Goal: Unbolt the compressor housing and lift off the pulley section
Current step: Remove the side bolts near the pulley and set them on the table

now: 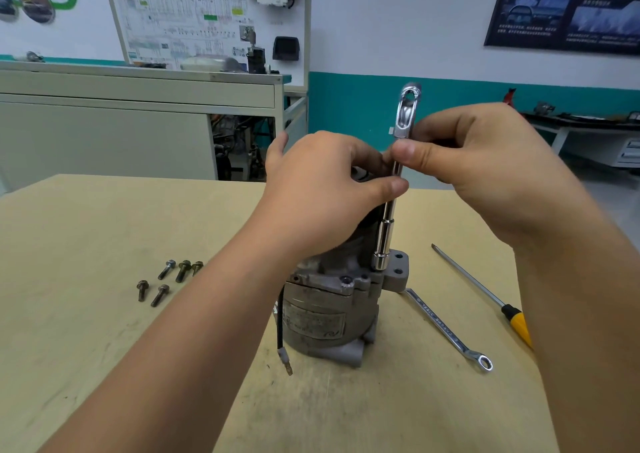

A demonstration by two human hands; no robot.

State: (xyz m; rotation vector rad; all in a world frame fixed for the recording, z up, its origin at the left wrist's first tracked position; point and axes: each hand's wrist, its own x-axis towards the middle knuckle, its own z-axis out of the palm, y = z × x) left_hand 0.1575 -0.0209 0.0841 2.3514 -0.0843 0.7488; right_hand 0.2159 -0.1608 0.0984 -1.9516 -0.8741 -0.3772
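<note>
Likely heavy, stiff cast metal, hardly fragile; best gripped round the upper pulley end, both hands. Head view: compressor (pixel 329 310) upright at frame centre on table (pixel 104 227), grey, grimy, label in front, black lead dangling. Left hand (pixel 322 189) curled over its top; right hand (pixel 485 161) pinching socket driver (pixel 384 238), socket end down at the housing flange. Five bolts (pixel 182 270) loose at left.

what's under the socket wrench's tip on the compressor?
The socket wrench stands on a flange of the compressor. Whatever its tip sits over, bolt head or hole, is covered by the tip itself.
</note>
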